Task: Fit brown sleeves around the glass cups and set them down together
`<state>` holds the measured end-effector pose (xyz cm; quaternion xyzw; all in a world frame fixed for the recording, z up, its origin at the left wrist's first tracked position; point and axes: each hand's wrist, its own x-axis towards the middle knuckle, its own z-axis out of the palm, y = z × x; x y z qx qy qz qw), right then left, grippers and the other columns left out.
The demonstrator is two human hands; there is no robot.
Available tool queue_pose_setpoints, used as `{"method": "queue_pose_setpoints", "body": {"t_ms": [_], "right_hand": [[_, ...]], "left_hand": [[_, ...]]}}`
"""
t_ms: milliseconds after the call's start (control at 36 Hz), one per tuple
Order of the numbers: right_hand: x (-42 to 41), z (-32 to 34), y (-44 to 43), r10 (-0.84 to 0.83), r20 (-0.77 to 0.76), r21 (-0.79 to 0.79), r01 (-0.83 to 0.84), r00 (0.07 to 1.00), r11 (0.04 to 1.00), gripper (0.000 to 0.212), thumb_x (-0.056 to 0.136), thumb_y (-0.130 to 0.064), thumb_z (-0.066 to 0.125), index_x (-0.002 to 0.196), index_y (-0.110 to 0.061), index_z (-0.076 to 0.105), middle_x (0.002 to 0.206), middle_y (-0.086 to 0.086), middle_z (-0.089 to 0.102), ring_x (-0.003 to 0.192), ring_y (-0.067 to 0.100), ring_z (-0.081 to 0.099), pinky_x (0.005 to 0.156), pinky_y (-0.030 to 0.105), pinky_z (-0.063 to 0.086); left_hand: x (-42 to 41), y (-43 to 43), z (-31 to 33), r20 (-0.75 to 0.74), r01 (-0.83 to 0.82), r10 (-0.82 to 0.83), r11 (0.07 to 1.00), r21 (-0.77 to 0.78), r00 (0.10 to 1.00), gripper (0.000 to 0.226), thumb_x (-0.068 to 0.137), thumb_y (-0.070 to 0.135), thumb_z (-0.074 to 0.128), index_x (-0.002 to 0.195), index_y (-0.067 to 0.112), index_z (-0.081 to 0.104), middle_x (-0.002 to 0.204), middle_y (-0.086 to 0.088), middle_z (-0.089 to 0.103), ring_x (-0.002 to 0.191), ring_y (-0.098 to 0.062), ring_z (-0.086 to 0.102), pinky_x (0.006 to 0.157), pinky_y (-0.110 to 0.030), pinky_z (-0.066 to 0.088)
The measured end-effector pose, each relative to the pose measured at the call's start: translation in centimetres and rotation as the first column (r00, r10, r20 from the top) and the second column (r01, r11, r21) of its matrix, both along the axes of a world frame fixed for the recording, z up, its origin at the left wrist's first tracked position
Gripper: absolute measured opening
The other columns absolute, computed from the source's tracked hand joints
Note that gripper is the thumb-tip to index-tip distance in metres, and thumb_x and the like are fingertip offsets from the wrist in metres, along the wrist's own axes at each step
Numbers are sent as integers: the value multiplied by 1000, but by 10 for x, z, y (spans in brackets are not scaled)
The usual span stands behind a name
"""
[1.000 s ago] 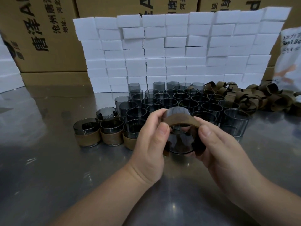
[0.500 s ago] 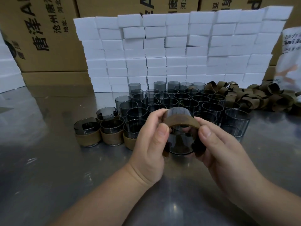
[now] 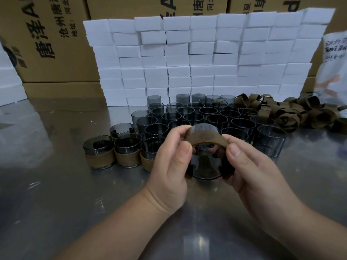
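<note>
Held above steel table (image 3: 56,194), between both hands, near the middle of the view: one smoky glass cup (image 3: 205,166). Long axis pointing away from the viewer, far end tipped up, one round end facing the camera. Cannot tell which end is the mouth.

Wrapped around the far, upper part of that cup: brown sleeve (image 3: 206,139), its near edge under both thumbs.

Left hand (image 3: 169,166): curled onto cup and sleeve from the left, thumb pressed on the sleeve's edge. Right hand (image 3: 253,175): same grip from the right, fingers curled behind the glass.

Just left of the left hand: row of sleeved cups (image 3: 99,152), upright, touching side by side, sleeves low on the glass; the rightmost partly hidden by the left hand.

Behind the hands: tight cluster of bare cups (image 3: 206,113), upright, rims nearly touching. To the right of it, well apart from the hands: heap of loose sleeves (image 3: 281,113).

Far boundary: wall of white foam blocks (image 3: 187,62), cardboard boxes (image 3: 56,44) behind.

Bare steel showing left of the sleeved row and under both forearms.
</note>
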<state>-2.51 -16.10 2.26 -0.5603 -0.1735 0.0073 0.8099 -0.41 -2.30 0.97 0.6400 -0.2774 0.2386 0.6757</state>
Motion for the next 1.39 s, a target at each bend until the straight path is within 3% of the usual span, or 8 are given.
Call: {"method": "queue_pose_setpoints", "body": {"t_ms": [167,278,333,556,750,945,1167,1389], "right_hand": [[0,0,0,-18,37,-22,19,999,1000,43,73,-33,71,108,-9,64,96,14,71,88,22,69,65,31,57],[0,2,2,-26,7,-13,26,1000,1000,93,44,-63,81,115,-7,61,104,16,70,93,24,69,64,29,55],[0,3,2,-23,0,-7,23,1000,1000,97,40,-64,82,116,-7,60,105,17,69,93,24,69,65,29,56],[-1,4,0,6,-6,-5,-6,1000,1000,54,66,-32,67,113,-7,61,105,22,67,87,20,69,63,28,57],[-1,3,0,-19,-34,39,21,999,999,58,61,-34,61,114,-9,61,97,9,71,83,16,69,57,25,54],[0,3,-1,-3,-34,62,5,999,998,58,57,-26,76,111,-11,62,98,5,71,86,13,69,60,22,54],[2,2,-1,69,28,67,-71,997,995,61,43,-54,86,96,-27,74,98,0,72,89,10,69,64,20,53],[2,2,-3,41,-13,46,-41,999,998,35,70,-16,66,105,-12,65,98,5,71,87,13,68,65,22,54]], "left_hand": [[0,0,0,-13,9,-9,1000,-12,1000,37,85,52,46,105,22,55,98,7,66,95,-12,61,83,-26,46],[0,0,0,-11,14,-14,1000,-10,1000,35,84,47,45,105,21,54,97,10,65,94,-9,60,83,-22,46],[0,0,0,-14,15,-16,1000,-12,1000,34,84,44,42,105,20,54,97,10,65,94,-8,60,83,-21,45],[0,-1,1,-20,10,-10,1000,-12,1000,38,83,42,39,108,17,52,98,5,63,96,-12,58,86,-24,44],[1,-2,0,-35,26,-27,999,-20,999,41,80,44,40,109,16,50,102,0,60,99,-16,57,89,-30,43],[1,-3,-1,-7,63,-63,998,-28,998,33,83,38,38,108,18,49,99,18,62,96,-1,56,84,-16,43],[3,-3,-2,-4,84,-85,996,-12,996,33,84,37,37,109,19,47,100,18,61,95,1,57,80,-14,44],[4,-2,-3,2,42,-42,999,19,999,34,84,41,37,110,21,48,101,13,59,98,-7,56,83,-21,43]]}}
